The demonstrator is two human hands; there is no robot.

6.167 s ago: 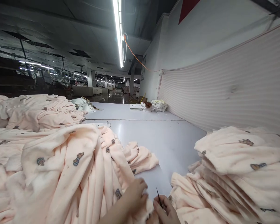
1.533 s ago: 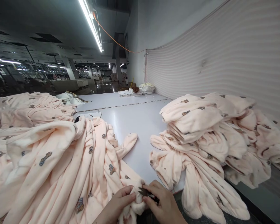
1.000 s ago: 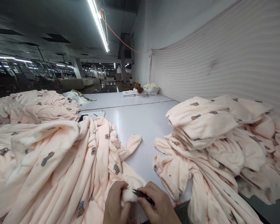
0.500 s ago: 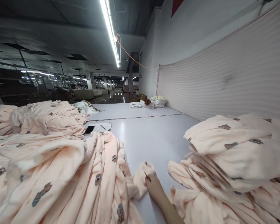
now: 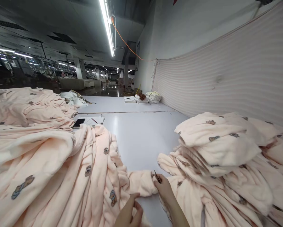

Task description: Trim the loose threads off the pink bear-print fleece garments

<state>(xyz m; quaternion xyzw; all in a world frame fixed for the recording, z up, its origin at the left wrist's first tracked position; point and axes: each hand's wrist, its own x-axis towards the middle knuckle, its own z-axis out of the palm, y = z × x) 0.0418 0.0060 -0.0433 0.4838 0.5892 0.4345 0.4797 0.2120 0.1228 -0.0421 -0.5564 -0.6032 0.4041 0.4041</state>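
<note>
A loose pink fleece garment printed with small bears is spread over the left of the white table. My right hand is closed on its cuffed sleeve end and on small dark thread snips that poke up between the fingers. At the bottom edge my left hand pinches the fabric of the same garment, fingers pressed together. A stack of folded pink garments lies just right of my right hand.
More pink garments are heaped at the back left. A black phone and papers lie behind the spread garment. Small stacks of pale cloth sit far down the table. A striped fabric sheet hangs along the right wall.
My right hand pulled the sleeve end back toward me and to the right, beside the folded stack. My left hand came back into view at the bottom, pinching the fabric. The camera tilted down slightly.
</note>
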